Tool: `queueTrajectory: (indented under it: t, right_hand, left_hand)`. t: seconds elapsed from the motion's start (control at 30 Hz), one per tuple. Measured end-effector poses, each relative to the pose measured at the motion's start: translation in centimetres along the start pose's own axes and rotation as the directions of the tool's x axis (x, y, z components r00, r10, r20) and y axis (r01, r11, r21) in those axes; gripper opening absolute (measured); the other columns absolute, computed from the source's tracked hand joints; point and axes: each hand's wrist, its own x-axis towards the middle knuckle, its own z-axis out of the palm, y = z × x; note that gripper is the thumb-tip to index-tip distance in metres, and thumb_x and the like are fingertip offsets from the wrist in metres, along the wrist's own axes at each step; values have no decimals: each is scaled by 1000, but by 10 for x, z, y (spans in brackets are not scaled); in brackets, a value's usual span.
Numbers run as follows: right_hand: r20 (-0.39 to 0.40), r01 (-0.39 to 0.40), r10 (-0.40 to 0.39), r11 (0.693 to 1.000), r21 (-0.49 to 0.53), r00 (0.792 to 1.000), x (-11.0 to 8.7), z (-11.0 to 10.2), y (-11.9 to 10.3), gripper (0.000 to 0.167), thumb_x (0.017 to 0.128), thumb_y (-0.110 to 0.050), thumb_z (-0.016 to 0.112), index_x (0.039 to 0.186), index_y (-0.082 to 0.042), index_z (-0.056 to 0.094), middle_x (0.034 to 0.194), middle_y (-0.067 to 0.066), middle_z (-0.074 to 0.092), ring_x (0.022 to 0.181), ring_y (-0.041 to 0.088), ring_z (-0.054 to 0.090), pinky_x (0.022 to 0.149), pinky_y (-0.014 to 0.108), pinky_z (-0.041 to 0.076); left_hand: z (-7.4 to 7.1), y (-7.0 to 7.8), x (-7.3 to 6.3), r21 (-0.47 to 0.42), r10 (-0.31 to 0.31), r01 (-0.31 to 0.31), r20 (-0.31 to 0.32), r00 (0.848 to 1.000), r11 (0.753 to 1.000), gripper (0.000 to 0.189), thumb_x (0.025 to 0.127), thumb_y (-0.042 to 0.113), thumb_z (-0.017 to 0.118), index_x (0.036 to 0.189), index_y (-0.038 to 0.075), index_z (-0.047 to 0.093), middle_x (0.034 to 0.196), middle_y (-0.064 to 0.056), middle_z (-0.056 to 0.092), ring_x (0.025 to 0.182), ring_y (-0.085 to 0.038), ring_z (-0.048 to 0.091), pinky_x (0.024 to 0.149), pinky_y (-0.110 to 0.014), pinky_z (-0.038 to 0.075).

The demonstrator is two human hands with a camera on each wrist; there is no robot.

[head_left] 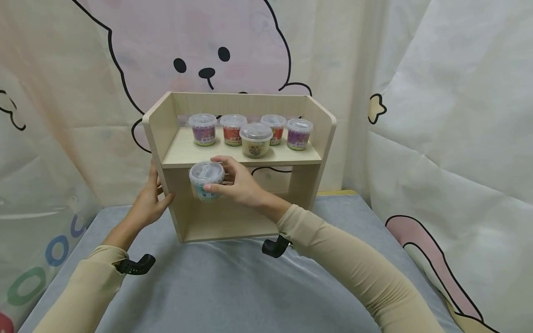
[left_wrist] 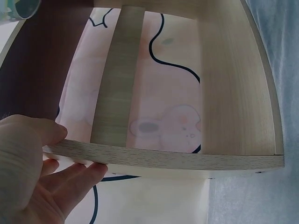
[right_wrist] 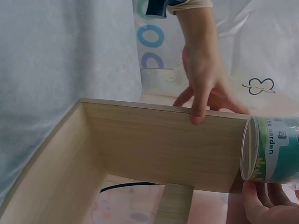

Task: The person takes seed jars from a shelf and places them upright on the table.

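Observation:
My right hand [head_left: 241, 185] holds a clear lidded plastic cup [head_left: 207, 174] with a teal label between thumb and fingers. It hangs upright in front of the upper board's front edge, toward the left. Printed on the label in the right wrist view, where the cup [right_wrist: 280, 149] is at the right edge, is "garden". The left hand [head_left: 146, 203] grips the left side panel of a pale wooden two-tier shelf [head_left: 241, 160]. In the left wrist view the hand [left_wrist: 42, 172] has its thumb over the panel's inner side and its fingers outside.
On the upper board stand several lidded cups: a purple-labelled cup [head_left: 203, 132] at left, orange-red ones in the middle, another purple cup [head_left: 299, 135] at right. A pale cup [head_left: 256, 141] stands ahead of them. A blue-grey cloth [head_left: 233, 286] covers the table; printed curtains [head_left: 437, 115] surround it.

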Motion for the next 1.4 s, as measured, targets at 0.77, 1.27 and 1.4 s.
queueTrajectory:
  t: [0.77, 1.27, 1.4]
  right_hand:
    - [52, -72, 70, 997, 33, 996, -1, 23, 40, 67, 91, -4, 71, 149, -6, 38, 139, 21, 56, 123, 25, 62, 101, 30, 53]
    - [46, -112, 109, 992, 63, 993, -7, 59, 90, 64, 87, 0, 74, 143, -2, 43, 141, 18, 56, 118, 17, 62, 100, 27, 53]
    - [45, -152, 149, 985, 84, 988, -12, 74, 110, 63, 86, -1, 75, 141, -4, 44, 139, 16, 59, 118, 15, 63, 100, 26, 53]
  left_hand:
    - [0, -2, 10, -9, 9, -9, 2, 1000, 1000, 109, 94, -5, 60, 160, 27, -22, 153, -42, 32, 128, -66, 45, 95, -71, 45]
    - [0, -1, 8, -21, 17, -17, -2, 1000, 1000, 110, 94, -5, 60, 160, 28, -21, 153, -41, 33, 126, -65, 47, 96, -72, 45]
    - [0, 0, 3, -35, 0, 0, 6, 1000, 999, 110, 94, -6, 60, 160, 30, -21, 154, -41, 33, 128, -65, 46, 97, -71, 44]
